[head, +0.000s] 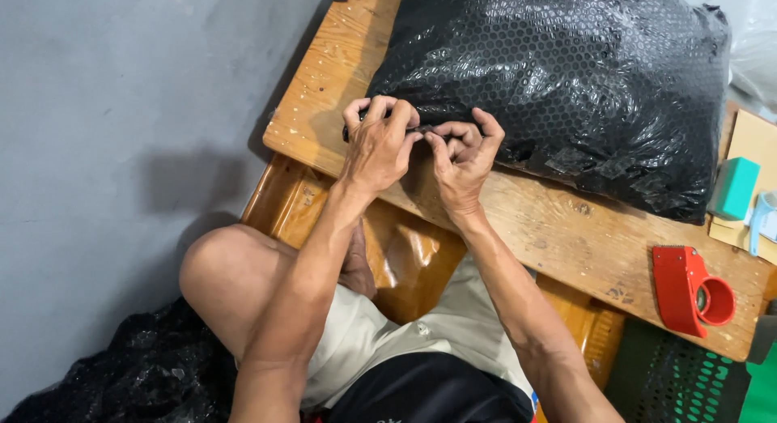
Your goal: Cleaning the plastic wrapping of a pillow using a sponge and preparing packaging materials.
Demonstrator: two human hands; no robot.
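left hand (379, 148): i see fingers curled shut, pinching the near edge of the bundle
right hand (463, 160): just beside the left, fingers closed on the same edge
bundle: big black bubble-wrap package (558, 83), lying on the worn wooden table (558, 229)
right side: red plastic tape dispenser (690, 289) on the table, well apart from both hands

Single head-worn view, looking steeply down, close over the wooden table (558, 229), knees at bottom
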